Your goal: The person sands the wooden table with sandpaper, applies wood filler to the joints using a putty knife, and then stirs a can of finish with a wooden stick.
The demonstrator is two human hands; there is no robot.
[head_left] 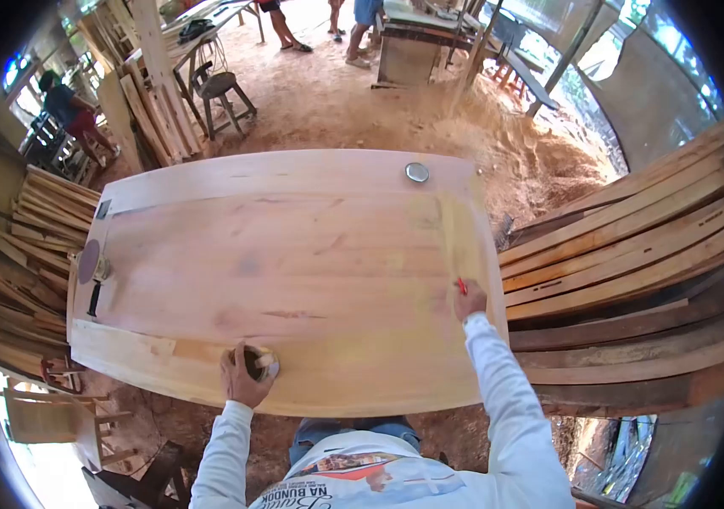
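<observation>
A large wooden panel lies flat in front of me, its right side and front strip smeared yellowish. Near its front edge, my left hand is wrapped round the side of an open can. The can has dark contents and a pale flat piece sticking up inside. Over at the right side, my right hand is closed on a small tool with a red handle, held low over the yellowish patch. The working end of this tool is too small to make out.
A round metal lid lies at the panel's far right. On its left edge sits a disc sander with a black handle. Stacked boards flank the right side, more timber the left. A stool and several people stand beyond.
</observation>
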